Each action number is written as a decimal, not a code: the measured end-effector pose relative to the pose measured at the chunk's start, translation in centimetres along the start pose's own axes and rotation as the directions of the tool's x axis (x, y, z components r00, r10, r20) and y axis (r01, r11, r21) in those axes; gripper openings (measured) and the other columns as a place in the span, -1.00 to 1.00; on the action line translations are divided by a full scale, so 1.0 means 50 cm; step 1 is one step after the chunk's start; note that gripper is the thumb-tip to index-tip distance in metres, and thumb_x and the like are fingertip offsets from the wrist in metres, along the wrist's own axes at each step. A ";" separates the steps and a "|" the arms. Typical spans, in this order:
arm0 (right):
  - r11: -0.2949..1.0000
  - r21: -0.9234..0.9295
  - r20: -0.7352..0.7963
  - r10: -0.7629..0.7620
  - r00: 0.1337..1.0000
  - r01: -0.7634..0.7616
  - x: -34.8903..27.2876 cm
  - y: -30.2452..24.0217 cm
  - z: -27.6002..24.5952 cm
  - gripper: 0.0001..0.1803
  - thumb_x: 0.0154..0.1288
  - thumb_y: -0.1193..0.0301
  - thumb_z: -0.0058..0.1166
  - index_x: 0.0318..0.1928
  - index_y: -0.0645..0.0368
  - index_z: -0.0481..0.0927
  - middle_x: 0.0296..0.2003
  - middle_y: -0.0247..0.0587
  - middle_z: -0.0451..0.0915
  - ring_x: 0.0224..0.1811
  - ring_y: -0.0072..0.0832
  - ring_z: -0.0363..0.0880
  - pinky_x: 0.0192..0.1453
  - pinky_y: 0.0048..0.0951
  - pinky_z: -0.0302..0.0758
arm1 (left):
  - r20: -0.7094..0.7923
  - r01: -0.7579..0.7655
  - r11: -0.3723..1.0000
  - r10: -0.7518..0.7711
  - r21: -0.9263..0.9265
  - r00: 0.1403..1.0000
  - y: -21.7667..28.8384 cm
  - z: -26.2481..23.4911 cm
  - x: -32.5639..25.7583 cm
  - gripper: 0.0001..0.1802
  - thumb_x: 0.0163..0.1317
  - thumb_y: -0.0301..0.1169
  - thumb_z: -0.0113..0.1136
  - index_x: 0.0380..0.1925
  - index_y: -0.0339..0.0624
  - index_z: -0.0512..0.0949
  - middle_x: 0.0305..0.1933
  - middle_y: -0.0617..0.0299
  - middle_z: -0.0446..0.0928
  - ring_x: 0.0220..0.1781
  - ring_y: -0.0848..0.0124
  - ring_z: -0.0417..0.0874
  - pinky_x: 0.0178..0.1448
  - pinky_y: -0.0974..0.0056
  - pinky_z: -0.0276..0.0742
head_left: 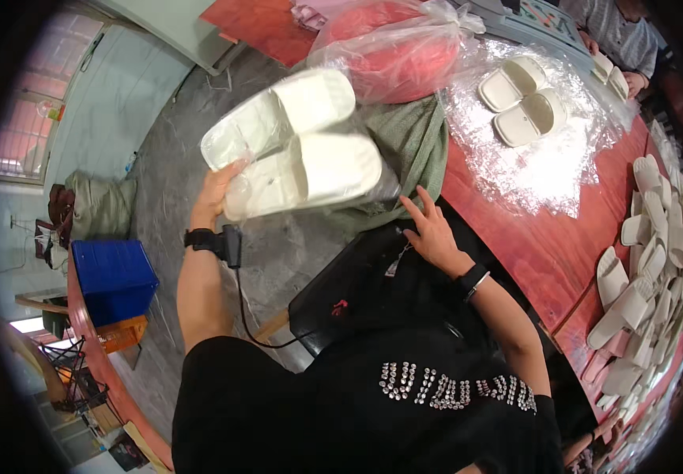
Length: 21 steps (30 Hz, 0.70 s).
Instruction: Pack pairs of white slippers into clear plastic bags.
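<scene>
Up left of the red table (547, 245), our left hand (216, 193) grips the bagged pair of white slippers (294, 142) by its lower end; our right hand (432, 229) rests open beside that table, fingers spread.

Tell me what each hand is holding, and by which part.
The left hand holds a bagged pair of white slippers by one end. The right hand holds nothing; it is open over a black bag.

Bright, even daylight, window (21, 134) glowing at far left, glare on clear plastic sheet (547, 158) — heavy fisheye bending, black vignette at rim, edges soft.
</scene>
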State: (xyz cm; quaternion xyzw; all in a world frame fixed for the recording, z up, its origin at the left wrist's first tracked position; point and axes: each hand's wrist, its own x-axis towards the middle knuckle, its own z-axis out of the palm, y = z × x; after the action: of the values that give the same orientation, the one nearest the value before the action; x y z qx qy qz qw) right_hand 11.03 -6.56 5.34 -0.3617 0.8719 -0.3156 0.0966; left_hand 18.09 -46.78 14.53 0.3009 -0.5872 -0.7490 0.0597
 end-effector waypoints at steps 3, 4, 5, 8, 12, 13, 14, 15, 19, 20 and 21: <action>0.994 -0.053 0.029 -0.094 0.995 0.096 0.015 0.008 0.000 -0.22 -0.05 0.52 0.10 0.25 -0.06 0.15 0.24 -0.05 0.08 -0.10 -0.16 0.44 -0.05 -0.17 0.43 | 0.069 0.218 0.957 -0.235 0.193 0.970 -0.007 -0.032 -0.015 -0.65 0.10 -0.45 0.16 -0.10 -0.40 0.46 -0.15 0.08 0.53 -0.19 0.34 0.59 -0.14 0.26 0.56; 0.994 -0.056 0.034 -0.090 0.995 0.092 0.017 0.008 0.006 -0.22 -0.05 0.52 0.10 0.25 -0.06 0.15 0.24 -0.05 0.08 -0.10 -0.16 0.44 -0.05 -0.17 0.43 | 0.108 0.195 0.950 -0.226 0.245 0.968 -0.022 -0.022 -0.016 -0.68 0.10 -0.47 0.14 -0.13 -0.39 0.49 -0.14 0.10 0.54 -0.19 0.36 0.58 -0.14 0.29 0.55; 0.982 -0.168 0.099 -0.072 0.992 0.088 0.025 0.009 0.019 -0.33 -0.04 0.53 0.06 0.17 -0.03 0.25 0.18 -0.10 0.18 -0.14 -0.21 0.45 -0.10 -0.20 0.44 | 0.104 0.196 0.951 -0.226 0.241 0.969 -0.040 -0.019 -0.008 -0.68 0.10 -0.47 0.14 -0.13 -0.39 0.49 -0.14 0.10 0.54 -0.19 0.36 0.58 -0.14 0.29 0.55; 0.926 -0.359 0.174 -0.057 0.983 0.117 0.029 0.042 0.061 -0.57 -0.02 0.52 0.00 -0.04 0.02 0.41 0.00 -0.20 0.35 -0.20 -0.29 0.46 -0.16 -0.26 0.43 | 0.177 0.209 0.939 -0.263 0.273 0.948 -0.144 -0.009 0.068 -0.67 0.10 -0.49 0.13 -0.12 -0.44 0.46 -0.14 0.06 0.53 -0.20 0.33 0.59 -0.14 0.28 0.55; 0.931 -0.310 0.198 -0.136 0.971 0.194 0.027 0.053 0.059 -0.88 0.02 0.48 -0.04 -0.36 0.08 0.48 -0.27 -0.31 0.46 -0.24 -0.34 0.45 -0.16 -0.31 0.40 | 0.087 0.178 0.948 -0.207 0.263 0.974 -0.260 0.099 0.188 -0.66 0.01 -0.51 0.14 -0.18 -0.46 0.48 -0.24 0.03 0.56 -0.30 0.27 0.61 -0.21 0.23 0.54; 0.957 -0.183 0.214 -0.184 0.959 0.225 0.025 0.050 0.051 -0.87 0.03 0.49 -0.05 -0.34 0.08 0.48 -0.27 -0.31 0.46 -0.23 -0.34 0.45 -0.14 -0.32 0.40 | 0.090 0.137 0.970 -0.158 0.199 0.983 -0.295 0.116 0.219 -0.67 -0.04 -0.51 0.15 -0.23 -0.46 0.51 -0.30 0.03 0.58 -0.36 0.25 0.61 -0.24 0.20 0.53; 0.955 -0.094 0.220 -0.255 0.941 0.281 0.025 0.042 0.041 -0.91 0.10 0.49 -0.08 -0.34 0.11 0.46 -0.24 -0.27 0.46 -0.20 -0.29 0.44 -0.13 -0.31 0.39 | 0.023 0.126 0.955 -0.137 0.269 0.990 -0.331 0.133 0.257 -0.66 -0.06 -0.50 0.13 -0.22 -0.45 0.50 -0.30 0.00 0.58 -0.34 0.21 0.62 -0.23 0.19 0.51; 0.955 -0.094 0.224 -0.256 0.940 0.282 0.031 0.036 0.028 -0.91 0.10 0.49 -0.08 -0.34 0.11 0.46 -0.24 -0.27 0.46 -0.20 -0.29 0.44 -0.13 -0.31 0.39 | -0.038 0.117 0.934 -0.111 0.338 0.993 -0.356 0.163 0.295 -0.64 -0.07 -0.49 0.12 -0.21 -0.44 0.50 -0.30 -0.02 0.58 -0.31 0.17 0.62 -0.21 0.17 0.49; 0.946 0.293 0.237 -0.212 0.948 0.139 0.011 0.019 -0.060 -0.94 0.18 0.50 -0.06 -0.32 0.18 0.43 -0.07 -0.20 0.46 -0.10 -0.19 0.41 -0.05 -0.29 0.35 | -0.487 0.385 0.874 -0.209 0.296 0.848 -0.420 0.352 0.347 -0.71 0.02 -0.47 0.04 -0.27 -0.43 0.51 -0.11 -0.21 0.49 -0.03 -0.05 0.50 -0.07 0.14 0.41; 0.899 0.394 0.224 -0.294 0.929 0.189 0.032 -0.036 -0.061 -0.94 0.18 0.50 -0.05 -0.32 0.19 0.44 -0.06 -0.19 0.45 -0.08 -0.20 0.40 -0.02 -0.31 0.34 | -0.720 0.372 0.907 -0.124 0.198 0.683 -0.490 0.205 0.398 -0.73 0.11 -0.42 0.00 -0.26 -0.41 0.50 -0.14 -0.16 0.48 -0.09 -0.02 0.50 -0.12 0.11 0.39; 0.912 0.396 0.214 -0.206 0.955 0.108 0.014 -0.007 -0.081 -0.93 0.18 0.50 -0.04 -0.31 0.19 0.44 -0.05 -0.18 0.45 -0.06 -0.21 0.39 0.01 -0.32 0.34 | -0.684 0.392 0.897 -0.156 0.203 0.712 -0.521 0.246 0.416 -0.73 0.11 -0.42 0.00 -0.26 -0.41 0.50 -0.14 -0.16 0.48 -0.09 -0.02 0.50 -0.12 0.11 0.39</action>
State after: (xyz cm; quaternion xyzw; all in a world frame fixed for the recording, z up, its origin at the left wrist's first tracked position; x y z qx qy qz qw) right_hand 9.10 -5.29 8.74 -0.4424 0.7427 -0.4369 0.2485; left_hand 1.70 -37.69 -15.66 0.6332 -0.5948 -0.4861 0.0949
